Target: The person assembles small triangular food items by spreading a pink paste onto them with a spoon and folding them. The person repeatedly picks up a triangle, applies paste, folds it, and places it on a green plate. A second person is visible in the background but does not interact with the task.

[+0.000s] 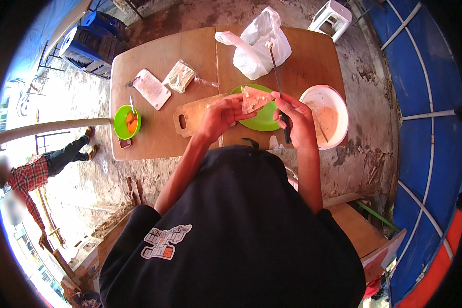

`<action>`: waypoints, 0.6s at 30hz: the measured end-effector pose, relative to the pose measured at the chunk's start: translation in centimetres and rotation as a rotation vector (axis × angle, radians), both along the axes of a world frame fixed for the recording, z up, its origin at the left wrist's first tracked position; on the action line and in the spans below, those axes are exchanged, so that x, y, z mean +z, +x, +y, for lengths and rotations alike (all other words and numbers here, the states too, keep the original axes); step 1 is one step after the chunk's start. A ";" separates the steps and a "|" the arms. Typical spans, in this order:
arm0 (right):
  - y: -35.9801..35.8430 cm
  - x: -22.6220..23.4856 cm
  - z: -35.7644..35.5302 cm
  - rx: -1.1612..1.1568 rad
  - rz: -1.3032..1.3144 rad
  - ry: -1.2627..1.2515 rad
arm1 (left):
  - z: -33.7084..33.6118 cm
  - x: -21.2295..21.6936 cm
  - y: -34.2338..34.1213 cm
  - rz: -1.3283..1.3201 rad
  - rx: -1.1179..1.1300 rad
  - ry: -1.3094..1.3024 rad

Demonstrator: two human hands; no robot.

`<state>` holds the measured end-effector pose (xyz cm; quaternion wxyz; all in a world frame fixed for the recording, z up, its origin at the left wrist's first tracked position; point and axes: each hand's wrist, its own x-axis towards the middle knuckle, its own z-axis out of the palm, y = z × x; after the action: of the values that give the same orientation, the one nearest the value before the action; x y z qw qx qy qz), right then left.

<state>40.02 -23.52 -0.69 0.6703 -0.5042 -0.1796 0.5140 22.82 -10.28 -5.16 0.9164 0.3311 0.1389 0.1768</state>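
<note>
A flat, pale triangular piece of food [252,100] with whitish bits on it is held up over the green plate [264,122]. My left hand [222,119] grips its left side between thumb and fingers. My right hand [299,119] is closed round a knife [276,69] with a black handle, its long thin blade pointing away from me. A whitish lump clings to the blade's tip. The right fingertips come up against the triangle's right corner; whether they pinch it, I cannot tell. Beneath my left hand lies a wooden cutting board [186,116].
Right of the plate stands a white tub [344,105] of pinkish-orange mix. Behind is a white plastic bag [256,49]. To the left are a clear-wrapped packet [179,77], a pale board [152,89] and a green bowl [119,123] with orange pieces. A person [33,172] stands far left.
</note>
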 end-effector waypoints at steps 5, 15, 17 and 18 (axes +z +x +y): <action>0.1 0.0 -0.2 0.036 0.012 -0.031 | 0.7 -0.9 -0.4 0.037 -0.066 0.099; 0.5 0.1 -0.7 0.059 -0.160 -0.093 | 1.8 0.2 -1.0 0.243 -0.074 0.178; 0.3 0.5 -1.1 -0.024 -0.284 -0.116 | 1.7 0.8 -1.0 0.232 -0.019 0.143; 0.2 0.6 -1.4 -0.030 -0.397 -0.115 | 1.7 1.0 -1.0 0.220 0.016 0.133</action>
<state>40.18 -24.91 -0.06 0.5993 -0.6357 -0.2709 0.4041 21.84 -8.59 -4.15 0.8702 0.4074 0.2294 0.1554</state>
